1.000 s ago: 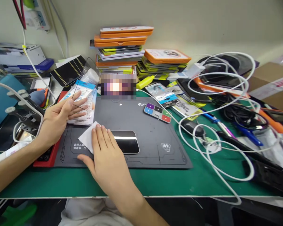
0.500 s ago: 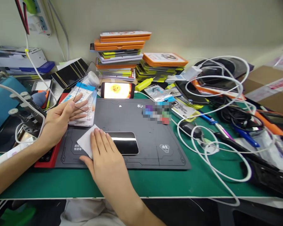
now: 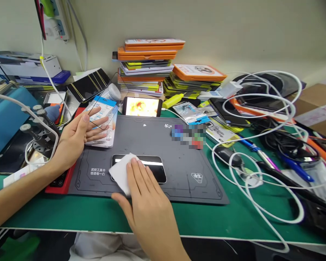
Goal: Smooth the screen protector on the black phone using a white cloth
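Observation:
My left hand (image 3: 75, 132) is raised over the left of the grey mat (image 3: 141, 136), thumb and fingers closed on a clear, black-edged phone screen protector (image 3: 108, 103). The protector is tilted above a packet. My right hand (image 3: 148, 194) has its fingers lying straight and close together, pressing a folded white wipe (image 3: 121, 174) against the screen of a phone (image 3: 159, 170). The thumb stays off to the side, over the mat. The phone lies flat, screen up; the wipe and fingers cover much of its left and middle.
Behind the mat, a phone (image 3: 143, 106) with a bright screen leans before stacked orange and yellow boxes (image 3: 149, 54). White cables (image 3: 263, 96) loop over tools and packets on the right. A red phone-like object (image 3: 57, 184) lies at the mat's left edge, near a clamp stand (image 3: 42, 136).
My right hand and the wipe have slid right across the phone, uncovering its left end. My left hand stays about the same with the screen protector. The whole view has shifted slightly.

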The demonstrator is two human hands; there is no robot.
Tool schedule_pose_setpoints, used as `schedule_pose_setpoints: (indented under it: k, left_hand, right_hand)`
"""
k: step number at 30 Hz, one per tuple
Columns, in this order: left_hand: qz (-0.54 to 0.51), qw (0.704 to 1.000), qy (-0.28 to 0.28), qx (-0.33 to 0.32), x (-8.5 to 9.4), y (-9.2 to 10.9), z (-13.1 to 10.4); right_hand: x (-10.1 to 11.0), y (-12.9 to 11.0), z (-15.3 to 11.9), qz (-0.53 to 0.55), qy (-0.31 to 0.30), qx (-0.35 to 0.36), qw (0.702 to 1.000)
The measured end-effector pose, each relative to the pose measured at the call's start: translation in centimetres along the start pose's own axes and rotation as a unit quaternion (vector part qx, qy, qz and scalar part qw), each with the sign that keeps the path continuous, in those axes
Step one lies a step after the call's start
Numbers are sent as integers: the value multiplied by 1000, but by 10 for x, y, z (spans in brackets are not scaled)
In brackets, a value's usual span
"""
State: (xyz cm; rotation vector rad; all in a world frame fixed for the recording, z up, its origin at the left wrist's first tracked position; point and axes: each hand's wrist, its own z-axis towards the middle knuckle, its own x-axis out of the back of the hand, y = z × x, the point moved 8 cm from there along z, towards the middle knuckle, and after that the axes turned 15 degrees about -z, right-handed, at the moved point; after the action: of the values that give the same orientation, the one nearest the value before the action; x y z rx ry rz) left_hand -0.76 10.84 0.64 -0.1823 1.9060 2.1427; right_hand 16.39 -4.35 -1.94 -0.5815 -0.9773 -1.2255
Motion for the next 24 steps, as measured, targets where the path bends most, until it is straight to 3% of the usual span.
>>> schedule_pose_setpoints:
  k: [4,10,16,21,24]
  left_hand:
    - [-21,1000,0,15,0,-3,0]
    - [-16,1000,7,20,4,-5,1]
    - [-13,999,-13,28,1,-4,0]
    - [-21,998,-45,29,-4,-4,0]
    - [-25,996,-75,42,-7,-8,-2]
  right_hand:
    - [6,8,-17,10,9,16,1000]
    - [-11,39,-7,-10,-16,-10,1000]
    - [1,44,-32,-27,18,-10,999]
    - [-8,63,-15,-5,12,10,1000]
    - [0,74,-17,2,47,43,998]
